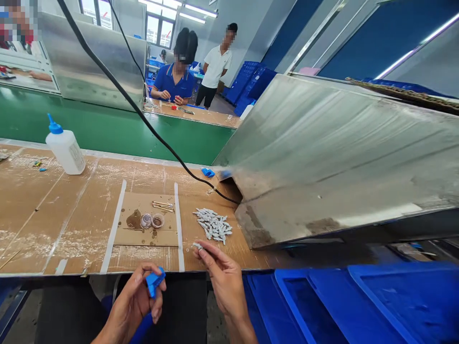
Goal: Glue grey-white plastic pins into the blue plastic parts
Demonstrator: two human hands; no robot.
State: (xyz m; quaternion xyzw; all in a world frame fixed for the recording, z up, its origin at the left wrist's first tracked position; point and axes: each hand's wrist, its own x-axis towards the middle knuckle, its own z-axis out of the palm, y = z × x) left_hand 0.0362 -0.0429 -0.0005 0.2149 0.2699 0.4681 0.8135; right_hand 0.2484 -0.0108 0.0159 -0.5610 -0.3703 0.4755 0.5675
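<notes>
My left hand (138, 291) is closed around a blue plastic part (154, 282), held just off the table's front edge. Between the thumb and fingertips of my right hand (224, 274) is a small grey-white piece (197, 245). It looks like those in the pile of small grey-white pieces (214, 223) lying beyond that hand. Left of the pile, a cardboard sheet (143, 239) carries two small round cups (158, 220), several cotton swabs (163, 206) and dark wet stains. White tape strips (179, 229) run along both sides of the sheet.
A white squeeze bottle (70, 150) with a blue nozzle stands at the back left. A black cable (158, 134) crosses to a large metal panel (330, 162) on the right. Blue bins (322, 306) are below right. Two people (175, 86) are beyond the green belt (107, 129).
</notes>
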